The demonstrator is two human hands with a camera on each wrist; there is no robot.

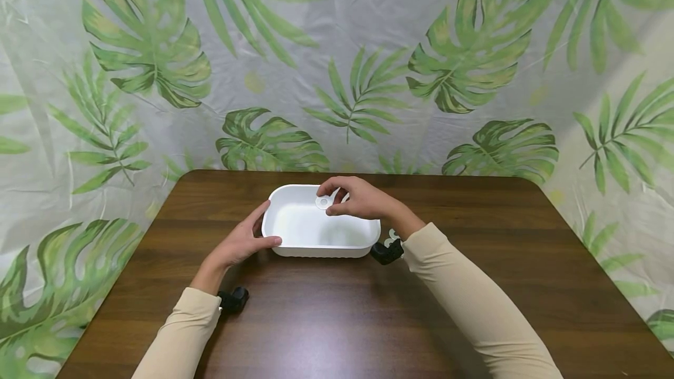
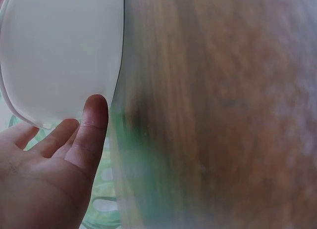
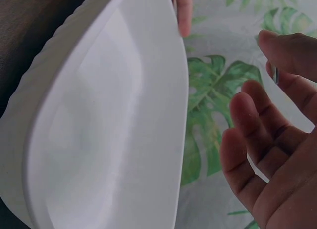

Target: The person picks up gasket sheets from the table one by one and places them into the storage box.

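A white rectangular tub (image 1: 300,224) with rounded corners stands on the table. My left hand (image 1: 244,243) holds its left end, the thumb (image 2: 94,117) at the near rim and the other fingers spread along the end wall. Over the tub, my right hand (image 1: 358,199) pinches a small flat white disc (image 1: 323,202) with a ring mark at its middle. In the right wrist view only the thin edge of the disc (image 3: 276,74) shows between thumb and index finger, while the remaining fingers are loosely bent.
Several small pale round pieces (image 1: 392,236) lie just right of the tub, partly hidden by the right wrist and its black wrist camera (image 1: 387,252). The brown wooden table (image 1: 316,314) ends at a leaf-patterned cloth (image 1: 368,28) behind.
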